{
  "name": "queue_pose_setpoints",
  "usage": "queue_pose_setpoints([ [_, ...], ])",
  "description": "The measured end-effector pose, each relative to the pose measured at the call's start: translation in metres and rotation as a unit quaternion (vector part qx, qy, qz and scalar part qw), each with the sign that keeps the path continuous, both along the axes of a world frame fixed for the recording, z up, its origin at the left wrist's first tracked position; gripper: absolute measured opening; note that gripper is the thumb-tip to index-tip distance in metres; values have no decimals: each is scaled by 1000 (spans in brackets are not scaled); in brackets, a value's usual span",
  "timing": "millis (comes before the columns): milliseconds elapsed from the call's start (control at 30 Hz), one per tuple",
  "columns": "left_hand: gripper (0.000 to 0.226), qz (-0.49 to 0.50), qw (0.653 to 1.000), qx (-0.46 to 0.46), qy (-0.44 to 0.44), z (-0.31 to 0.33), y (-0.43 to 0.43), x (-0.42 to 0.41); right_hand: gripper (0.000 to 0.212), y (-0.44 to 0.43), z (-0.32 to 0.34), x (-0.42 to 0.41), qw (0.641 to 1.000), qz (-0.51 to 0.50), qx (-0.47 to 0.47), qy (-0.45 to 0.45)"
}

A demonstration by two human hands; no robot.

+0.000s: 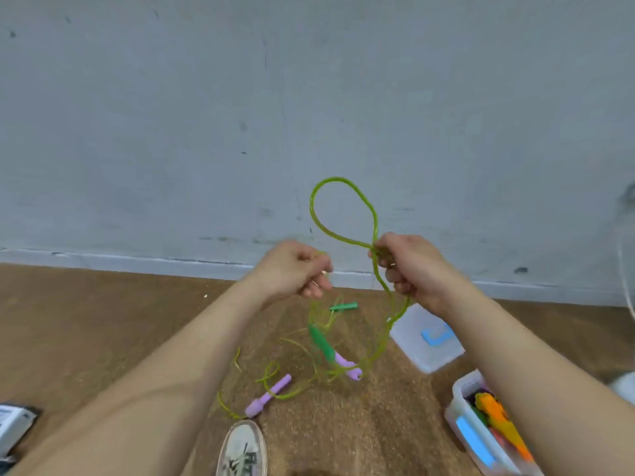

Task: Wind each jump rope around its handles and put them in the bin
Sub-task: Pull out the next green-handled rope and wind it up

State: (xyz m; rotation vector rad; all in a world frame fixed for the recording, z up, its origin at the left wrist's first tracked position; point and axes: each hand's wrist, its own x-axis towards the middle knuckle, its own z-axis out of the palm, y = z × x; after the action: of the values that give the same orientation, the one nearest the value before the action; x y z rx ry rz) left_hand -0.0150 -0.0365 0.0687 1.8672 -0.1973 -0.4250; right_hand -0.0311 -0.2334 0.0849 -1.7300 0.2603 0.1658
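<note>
My right hand (405, 266) grips a yellow-green jump rope (343, 207) that loops up above it and hangs down in tangled strands. My left hand (295, 269) is held up beside it, fingers curled round thin strands of the same rope. A green handle (321, 340) dangles in the tangle below, and another green handle (343, 306) lies on the floor behind it. Two purple handles (268, 396) (347, 364) with more rope lie on the floor. The clear bin (460, 417) at lower right holds orange and other coloured handles.
The bin's lid (412, 345) with a blue latch lies on the brown floor right of the tangle. My shoe (242, 448) is at the bottom centre. A grey wall rises behind. A grey box (13, 424) sits at the left edge.
</note>
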Motion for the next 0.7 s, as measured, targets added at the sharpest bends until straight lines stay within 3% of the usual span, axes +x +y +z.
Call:
queue_pose_setpoints([
  [100, 28, 90, 990, -74, -76, 44, 6, -22, 12, 0, 5, -15, 968, -36, -243, -53],
  [167, 30, 115, 979, -113, -125, 68, 5, -32, 48, 4, 10, -27, 926, 7, -378, -27],
  [233, 32, 98, 972, -144, -158, 89, 0, -38, 80, 11, 23, -38, 938, 67, -333, -68],
  [333, 37, 8, 966, -217, -137, 109, -10, -44, 97, 31, 35, -43, 968, 178, -121, -131],
  [400, 39, -26, 953, -281, -107, 118, -10, -45, 85, 42, 25, -38, 962, 249, 1, -112],
  [467, 40, -11, 931, -351, -102, 127, -8, -45, 51, 53, 13, -36, 944, 326, 22, -43],
  [533, 39, 65, 893, -428, -127, 134, 1, -42, 20, 58, 2, -39, 898, 427, -100, 19],
  [600, 38, 182, 837, -476, -198, 138, 20, -38, 9, 52, -10, -36, 841, 486, -232, 50],
  [633, 37, 249, 807, -478, -242, 138, 34, -35, 8, 45, -13, -34, 826, 476, -295, 57],
  [700, 34, 382, 759, -423, -315, 129, 65, -29, 13, 30, -14, -27, 831, 399, -382, 67],
])
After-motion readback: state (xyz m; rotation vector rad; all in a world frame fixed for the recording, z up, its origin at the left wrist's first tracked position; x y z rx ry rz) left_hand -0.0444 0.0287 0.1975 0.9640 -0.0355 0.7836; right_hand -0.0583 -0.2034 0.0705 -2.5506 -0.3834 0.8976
